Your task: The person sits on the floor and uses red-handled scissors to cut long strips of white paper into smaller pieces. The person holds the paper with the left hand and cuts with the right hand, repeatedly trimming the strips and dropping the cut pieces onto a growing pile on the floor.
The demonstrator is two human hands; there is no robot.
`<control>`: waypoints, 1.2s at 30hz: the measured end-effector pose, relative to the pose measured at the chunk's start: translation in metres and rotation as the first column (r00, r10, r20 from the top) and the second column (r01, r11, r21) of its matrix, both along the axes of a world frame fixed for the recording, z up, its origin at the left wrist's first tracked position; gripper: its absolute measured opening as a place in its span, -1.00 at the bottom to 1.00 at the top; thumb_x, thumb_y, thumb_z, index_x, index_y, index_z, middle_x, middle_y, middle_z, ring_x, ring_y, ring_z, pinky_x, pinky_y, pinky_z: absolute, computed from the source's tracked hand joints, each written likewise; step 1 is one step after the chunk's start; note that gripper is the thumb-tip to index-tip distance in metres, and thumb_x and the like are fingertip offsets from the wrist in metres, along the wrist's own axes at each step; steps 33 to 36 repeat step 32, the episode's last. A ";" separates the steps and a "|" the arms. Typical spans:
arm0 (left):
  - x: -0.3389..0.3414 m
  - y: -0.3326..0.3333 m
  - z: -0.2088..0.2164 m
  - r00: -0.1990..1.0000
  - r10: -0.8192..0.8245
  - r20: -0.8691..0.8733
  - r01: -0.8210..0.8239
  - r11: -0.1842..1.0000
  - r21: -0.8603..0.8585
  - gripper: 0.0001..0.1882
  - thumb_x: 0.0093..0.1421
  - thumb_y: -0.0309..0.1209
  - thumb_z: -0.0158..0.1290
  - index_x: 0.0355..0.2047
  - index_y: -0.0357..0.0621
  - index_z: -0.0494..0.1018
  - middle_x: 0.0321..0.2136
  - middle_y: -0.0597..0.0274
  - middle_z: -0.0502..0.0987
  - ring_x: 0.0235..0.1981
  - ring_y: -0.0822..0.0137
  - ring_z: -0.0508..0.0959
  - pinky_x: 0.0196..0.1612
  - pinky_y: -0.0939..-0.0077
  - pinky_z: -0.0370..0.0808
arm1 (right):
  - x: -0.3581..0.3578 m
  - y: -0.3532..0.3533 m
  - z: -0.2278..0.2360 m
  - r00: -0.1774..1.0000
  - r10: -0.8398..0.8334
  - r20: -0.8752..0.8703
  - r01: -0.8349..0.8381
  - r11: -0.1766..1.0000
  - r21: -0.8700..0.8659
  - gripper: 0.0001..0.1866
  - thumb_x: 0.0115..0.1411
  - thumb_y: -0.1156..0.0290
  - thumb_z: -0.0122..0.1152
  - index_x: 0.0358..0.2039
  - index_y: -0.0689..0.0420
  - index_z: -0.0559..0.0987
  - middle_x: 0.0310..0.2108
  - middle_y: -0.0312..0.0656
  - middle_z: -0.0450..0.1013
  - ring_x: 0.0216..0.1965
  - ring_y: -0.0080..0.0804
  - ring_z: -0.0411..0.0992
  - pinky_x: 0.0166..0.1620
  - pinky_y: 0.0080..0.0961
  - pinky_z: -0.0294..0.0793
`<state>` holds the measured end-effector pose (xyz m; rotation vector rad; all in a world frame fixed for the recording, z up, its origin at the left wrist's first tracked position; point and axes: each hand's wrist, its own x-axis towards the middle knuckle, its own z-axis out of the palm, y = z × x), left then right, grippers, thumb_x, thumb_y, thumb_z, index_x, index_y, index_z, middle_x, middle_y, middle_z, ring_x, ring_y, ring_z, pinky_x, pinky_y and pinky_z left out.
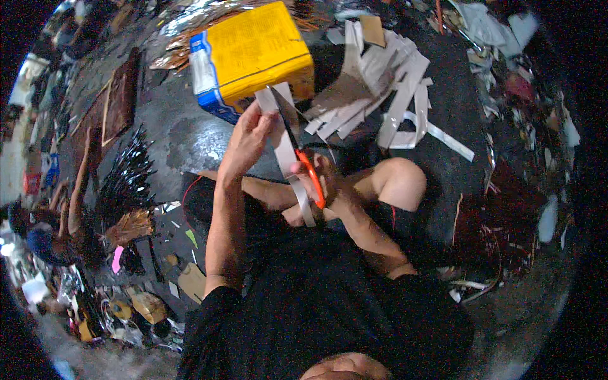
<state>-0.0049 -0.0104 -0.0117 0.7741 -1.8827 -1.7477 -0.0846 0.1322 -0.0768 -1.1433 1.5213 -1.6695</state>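
Note:
My left hand (249,142) pinches a long pale strip (283,147) near its upper end, just in front of a yellow-and-blue box (261,54). The strip looks like paper or thin card and hangs down toward my crossed legs. In my right hand (326,177) is a pair of scissors with orange handles (310,174). Their dark blades lie lengthwise along the strip and point away from me, with the tips close to the box. Fingers hide part of the handles. Beyond my right hand lies a loose pile of similar pale strips (408,69).
A bundle of dark, shiny strands (130,171) lies on the floor to the left, near a brown board (120,101). What looks like another person's limb (79,190) shows at the far left. Mixed scraps (142,304) lie at lower left, more scraps (519,88) at right.

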 end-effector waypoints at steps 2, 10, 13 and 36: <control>-0.010 0.010 0.003 0.997 0.022 -0.068 -0.015 0.994 0.105 -0.73 0.20 -0.31 -0.18 -0.18 -0.21 0.31 -0.36 0.38 0.39 -0.34 0.52 0.34 -0.25 0.64 0.29 | 0.006 0.005 -0.012 0.992 -0.044 0.116 0.045 0.999 -0.008 -0.77 0.05 0.27 0.02 -0.44 0.20 0.41 -0.57 -0.08 0.39 -0.53 -0.19 0.39 -0.47 -0.37 0.36; -0.027 0.026 0.009 0.976 0.137 -0.168 -0.133 0.990 0.036 -0.71 0.16 -0.41 -0.10 -0.12 -0.21 0.23 -0.29 0.30 0.34 -0.27 0.49 0.33 -0.19 0.61 0.28 | -0.031 0.039 0.061 0.957 -0.151 -0.247 0.193 0.969 0.152 -0.49 -0.06 0.24 0.24 -0.18 0.19 0.24 -0.45 -0.17 0.37 -0.44 -0.47 0.38 -0.42 -0.53 0.38; -0.049 0.048 0.034 0.963 -0.010 -0.271 0.015 1.000 0.016 -0.49 0.11 -0.47 -0.06 0.07 -0.21 0.06 -0.14 0.20 0.32 -0.15 0.40 0.33 -0.08 0.52 0.25 | -0.046 0.038 0.070 0.916 -0.328 -0.232 0.345 0.938 0.040 -0.39 -0.11 0.31 0.28 -0.10 0.19 0.19 -0.39 -0.23 0.31 -0.43 -0.52 0.32 -0.39 -0.59 0.34; -0.071 0.052 -0.029 0.965 0.102 -0.243 -0.162 0.956 -0.243 -0.62 0.16 -0.46 -0.12 0.01 -0.23 0.18 -0.09 0.11 0.30 -0.07 0.34 0.31 0.02 0.52 0.19 | -0.350 -0.068 0.085 0.779 -0.566 0.269 0.625 0.734 -0.265 -0.70 0.08 0.24 0.06 -0.27 0.19 0.41 -0.54 -0.29 0.39 -0.60 -0.51 0.33 -0.52 -0.50 0.34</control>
